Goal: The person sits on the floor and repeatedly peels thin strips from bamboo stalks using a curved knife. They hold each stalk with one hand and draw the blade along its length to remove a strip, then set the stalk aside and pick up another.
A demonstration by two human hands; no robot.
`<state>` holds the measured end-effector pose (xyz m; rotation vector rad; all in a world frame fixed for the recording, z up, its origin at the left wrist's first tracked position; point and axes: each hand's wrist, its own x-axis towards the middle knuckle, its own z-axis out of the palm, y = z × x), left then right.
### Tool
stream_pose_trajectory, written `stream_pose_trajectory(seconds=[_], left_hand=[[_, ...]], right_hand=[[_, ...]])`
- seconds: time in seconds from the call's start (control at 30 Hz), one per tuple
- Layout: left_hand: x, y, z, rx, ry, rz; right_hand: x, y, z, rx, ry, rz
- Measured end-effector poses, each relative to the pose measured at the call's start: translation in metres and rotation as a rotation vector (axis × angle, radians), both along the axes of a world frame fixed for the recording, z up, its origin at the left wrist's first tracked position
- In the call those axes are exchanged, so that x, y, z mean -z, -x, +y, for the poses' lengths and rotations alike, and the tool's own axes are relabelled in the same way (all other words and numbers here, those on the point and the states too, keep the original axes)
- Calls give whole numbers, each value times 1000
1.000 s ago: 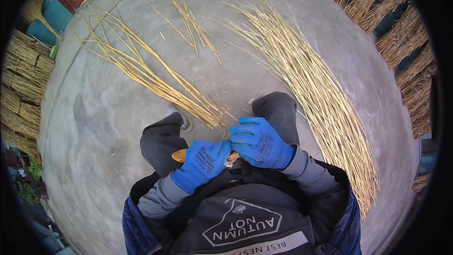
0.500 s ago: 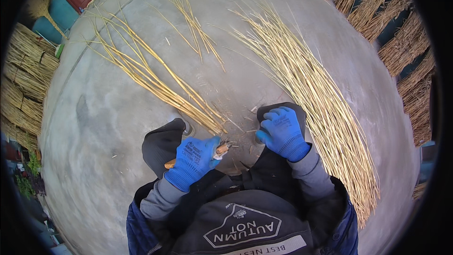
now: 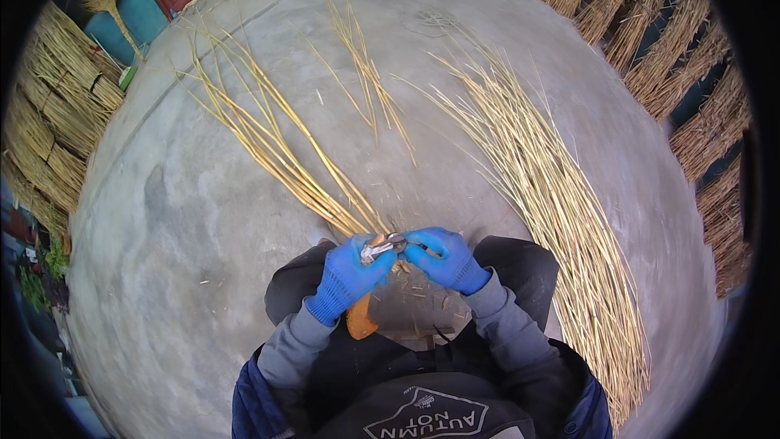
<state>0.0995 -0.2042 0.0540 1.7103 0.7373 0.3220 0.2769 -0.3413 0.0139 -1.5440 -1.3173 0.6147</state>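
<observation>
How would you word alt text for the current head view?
A person's blue-gloved left hand grips what looks like a wooden-handled tool, the gloved right hand close by its far end. Ahead, thin yellow stalks lie on a grey floor; a thicker pile of pale stalks stretches along the right.

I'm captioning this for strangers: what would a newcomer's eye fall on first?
Probably the blue-gloved left hand and right hand, close together just below the centre, with a wooden handle sticking out under the left. Next, the big pile of pale stalks along the right, and the smaller yellow bundle left of centre.
</observation>
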Motion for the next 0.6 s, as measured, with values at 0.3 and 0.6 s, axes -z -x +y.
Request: stream_pose_trajectory(seconds=[0.3,0.6], left_hand=[[-15,-27,93,-275,368,25],[1,-11,163,-491,170,312]], right_hand=[[235,-124,139,479,437,46],[369,-216,237,515,510,-503]])
